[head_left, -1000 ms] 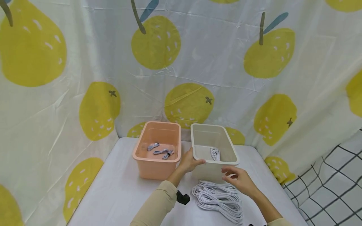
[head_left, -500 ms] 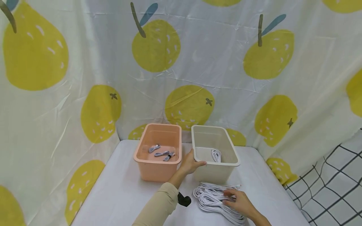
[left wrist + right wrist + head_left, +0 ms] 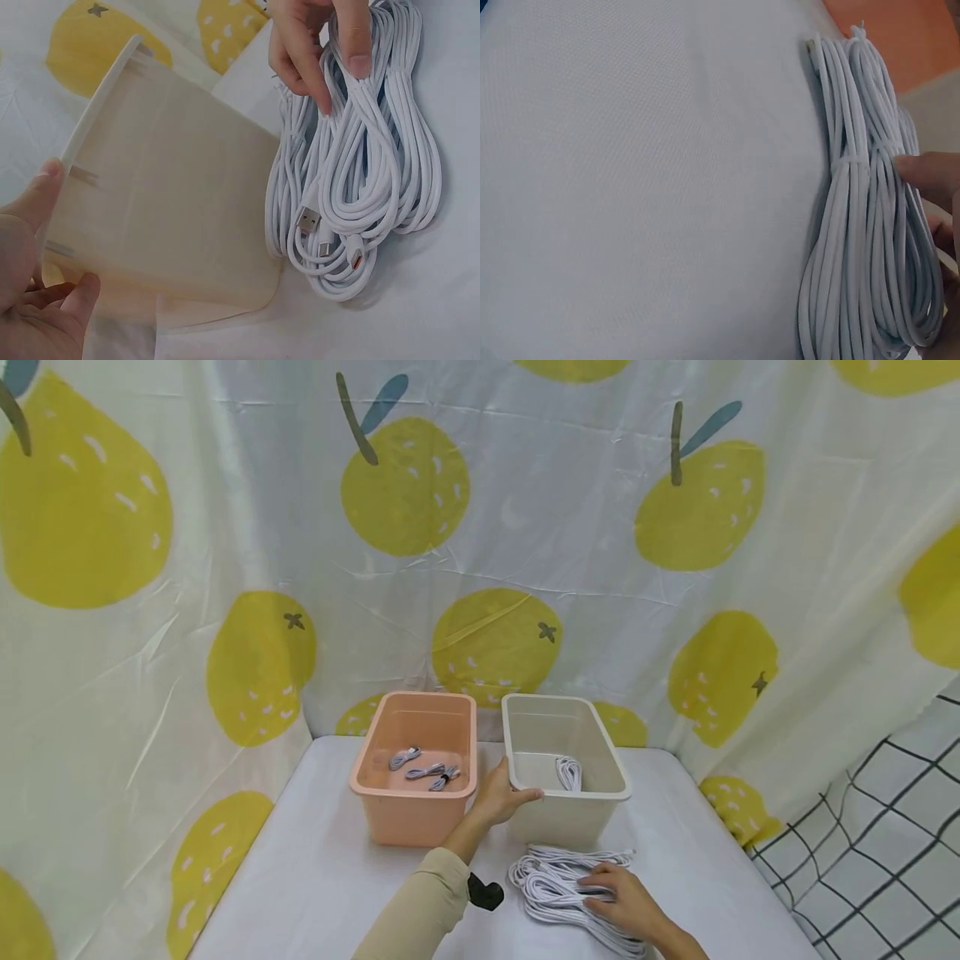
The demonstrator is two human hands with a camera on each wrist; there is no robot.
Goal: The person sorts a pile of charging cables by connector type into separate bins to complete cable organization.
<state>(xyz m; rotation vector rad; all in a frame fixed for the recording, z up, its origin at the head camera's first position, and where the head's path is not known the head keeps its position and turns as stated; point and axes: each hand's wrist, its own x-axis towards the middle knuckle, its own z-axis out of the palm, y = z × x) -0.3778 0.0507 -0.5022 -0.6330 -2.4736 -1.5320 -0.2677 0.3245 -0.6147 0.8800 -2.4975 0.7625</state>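
Head view. A bench [image 3: 300, 877] covered in white cloth stands inside a curtain printed with yellow fruit [image 3: 495, 643]. Two open rectangular plastic tubs sit side by side at the back of it, touching or nearly so: a peach-coloured plastic tub [image 3: 408, 810] on the left and a cream-white plastic tub [image 3: 577, 818] on the right. Three small tied grey cable bundles [image 3: 424, 769] lie in the peach tub. One coiled white cable [image 3: 569, 772] lies in the cream tub. The left hand [image 3: 501, 795] grips the near left corner of the cream tub, thumb over the rim. A pile of long looped white charging cables [image 3: 551, 881] lies on the bench just in front of the cream tub. The right hand [image 3: 621, 902] rests on this pile, fingers curled onto the strands. A small black object [image 3: 485, 892] sits at the left sleeve's cuff.

Left wrist view. The left hand [image 3: 37, 292] clasps the cream tub [image 3: 165, 225] at its corner, thumb on the rim, fingers against the wall. The cable pile [image 3: 360, 195] lies beside the tub with plug ends showing at its near end. The right hand [image 3: 319, 41] pinches several loops between thumb and fingers.

Right wrist view. The cable pile [image 3: 862, 247] lies on the bench cloth [image 3: 630, 187], tied across by a thin white band. A fingertip of the right hand [image 3: 930, 171] presses on the strands; the grip itself is out of frame here.
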